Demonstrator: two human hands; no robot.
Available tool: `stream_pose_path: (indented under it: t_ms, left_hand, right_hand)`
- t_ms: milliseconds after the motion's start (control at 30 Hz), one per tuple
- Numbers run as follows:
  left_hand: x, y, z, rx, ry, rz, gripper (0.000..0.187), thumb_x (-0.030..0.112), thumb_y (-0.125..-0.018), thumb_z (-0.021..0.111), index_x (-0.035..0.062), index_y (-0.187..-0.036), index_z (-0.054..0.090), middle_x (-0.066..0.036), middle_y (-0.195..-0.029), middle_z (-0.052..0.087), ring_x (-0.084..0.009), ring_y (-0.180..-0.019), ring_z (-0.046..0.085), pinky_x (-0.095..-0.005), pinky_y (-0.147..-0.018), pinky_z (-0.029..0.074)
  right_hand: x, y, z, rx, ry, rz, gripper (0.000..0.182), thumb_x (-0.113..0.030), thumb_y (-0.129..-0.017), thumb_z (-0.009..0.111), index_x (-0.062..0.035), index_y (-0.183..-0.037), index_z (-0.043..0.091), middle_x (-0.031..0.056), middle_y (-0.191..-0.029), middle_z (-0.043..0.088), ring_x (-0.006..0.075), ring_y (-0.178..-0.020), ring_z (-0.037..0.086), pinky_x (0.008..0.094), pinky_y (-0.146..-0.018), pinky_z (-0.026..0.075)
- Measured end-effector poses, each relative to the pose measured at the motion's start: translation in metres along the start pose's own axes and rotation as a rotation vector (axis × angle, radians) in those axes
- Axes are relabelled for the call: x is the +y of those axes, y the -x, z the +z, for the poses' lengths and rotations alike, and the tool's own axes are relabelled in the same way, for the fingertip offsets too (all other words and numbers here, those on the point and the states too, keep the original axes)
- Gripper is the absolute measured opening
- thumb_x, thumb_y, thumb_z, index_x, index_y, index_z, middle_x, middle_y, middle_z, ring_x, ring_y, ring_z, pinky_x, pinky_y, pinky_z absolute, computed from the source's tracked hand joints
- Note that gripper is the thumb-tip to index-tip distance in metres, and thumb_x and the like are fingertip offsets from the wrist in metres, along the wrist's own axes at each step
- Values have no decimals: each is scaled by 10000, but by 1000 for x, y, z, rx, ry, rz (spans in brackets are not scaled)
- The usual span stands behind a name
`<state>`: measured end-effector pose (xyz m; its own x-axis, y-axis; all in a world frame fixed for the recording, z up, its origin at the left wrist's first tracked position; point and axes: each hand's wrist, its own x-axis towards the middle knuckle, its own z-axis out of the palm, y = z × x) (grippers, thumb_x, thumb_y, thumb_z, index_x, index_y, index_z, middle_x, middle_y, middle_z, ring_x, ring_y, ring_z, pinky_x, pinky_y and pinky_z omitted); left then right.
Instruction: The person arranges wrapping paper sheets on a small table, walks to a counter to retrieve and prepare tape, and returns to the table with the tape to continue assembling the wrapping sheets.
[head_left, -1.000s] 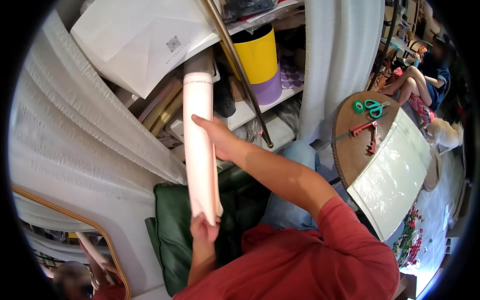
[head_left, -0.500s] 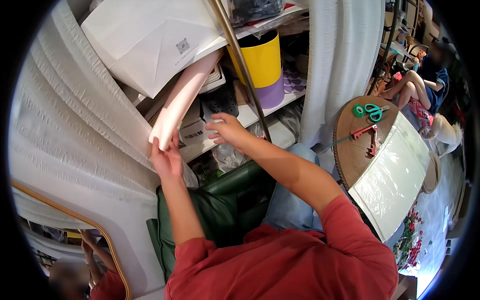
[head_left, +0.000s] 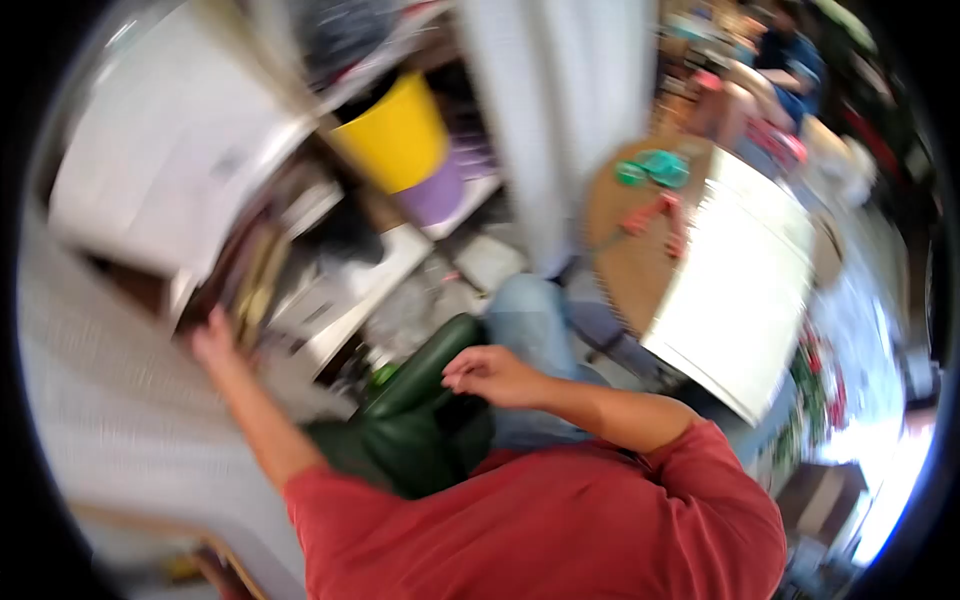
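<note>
My left hand reaches to the lower left end of the shelf, its fingers smeared by motion at the edge of a row of brown and yellowish long items. Just above that row lies a large white sheet-like package. My right hand hovers over my jeans and beside the green leather chair. Its fingers are bent together, with nothing visible in them.
A yellow and purple bucket stands on the shelf. The round table at right holds green-handled scissors, a red tool and a white plastic-wrapped pack. Another person sits at the far right.
The view has swung left and blurred. My left hand has moved off the pale pink roll, which is out of sight, toward the shelf's end. My right hand has drawn back toward my lap.
</note>
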<state>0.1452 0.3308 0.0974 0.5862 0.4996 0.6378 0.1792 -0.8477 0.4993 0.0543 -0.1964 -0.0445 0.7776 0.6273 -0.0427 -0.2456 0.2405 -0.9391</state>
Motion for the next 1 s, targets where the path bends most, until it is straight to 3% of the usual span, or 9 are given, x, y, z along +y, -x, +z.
stream_pose_path:
  t_ms: [100, 267, 333, 533, 700, 800, 867, 967, 1000]
  left_hand:
    - [57, 34, 13, -21, 1344, -585, 439, 261, -1040, 475, -39, -1358, 513, -230, -1375, 555, -300, -1207, 563, -410, -1099, 450]
    - [183, 220, 92, -476, 1138, -334, 336, 244, -1010, 538, -1, -1237, 581, -106, -1088, 667, -176, -873, 611, -301, -810, 517]
    - [254, 303, 110, -789, 1047, -333, 245, 116, -934, 693, 14, -1147, 629, -86, -999, 688, -166, -847, 654, -275, -758, 551]
    - [414, 425, 139, -1384, 1045, 221, 316, 20, -861, 725, -27, -1166, 656, -89, -1135, 627, -173, -989, 631, -301, -874, 537]
    - [473, 448, 147, -1516, 777, 410, 350, 84, -861, 739, -18, -1183, 644, -98, -1136, 609, -160, -919, 621, -293, -808, 536]
    - [481, 458, 150, -1161, 879, 706, 369, 201, -930, 690, -13, -1223, 624, -82, -1132, 620, -156, -903, 616, -292, -752, 539]
    - [465, 462, 148, -1282, 1299, 65, 405, 298, -1000, 590, -7, -1266, 599, -77, -1190, 616, -152, -931, 616, -281, -754, 531]
    - [459, 454, 139, -1492, 1211, -64, 501, 366, -1035, 484, -64, -1278, 569, -122, -1231, 633, -166, -967, 627, -321, -893, 499]
    - [456, 458, 141, -1509, 1191, -48, 451, 310, -1031, 502, -56, -1289, 563, -128, -1200, 644, -167, -974, 628, -314, -922, 490]
  right_hand:
    - [-52, 83, -32, 178, 281, -174, 214, -160, -961, 661, -14, -1118, 660, 84, -999, 713, 149, -883, 674, 300, -767, 536]
    - [-82, 226, -122, 935, 1144, -393, 382, -186, -826, 752, -42, -1164, 649, 164, -1164, 665, 349, -1116, 609, 436, -984, 477]
    - [-95, 288, -131, 1099, 1478, 25, 599, -301, -807, 793, -76, -1326, 596, 162, -1385, 550, 391, -1351, 444, 520, -1152, 317]
    - [-49, 358, -146, 1042, 1551, 303, 700, -279, -768, 808, -147, -1406, 552, 95, -1548, 435, 384, -1455, 338, 560, -1189, 263]
    - [-48, 370, -161, 1065, 1546, 197, 581, -111, -758, 755, -129, -1321, 614, 54, -1425, 582, 323, -1375, 476, 498, -1154, 354]
    - [-44, 380, -177, 1090, 1538, 28, 471, -97, -782, 753, -113, -1243, 663, 87, -1274, 678, 303, -1209, 621, 444, -1017, 497]
    - [-60, 385, -177, 1474, 1180, -233, 283, -75, -823, 736, -89, -1105, 719, 129, -1041, 744, 319, -946, 725, 362, -795, 584]
    - [-109, 396, -158, 1842, 429, -175, 174, -166, -1003, 631, -13, -1021, 712, 100, -916, 749, 183, -791, 718, 284, -695, 560]
    - [-121, 394, -160, 1844, 210, -515, 201, -174, -1018, 610, 7, -1031, 698, 89, -926, 742, 154, -793, 703, 280, -709, 560]
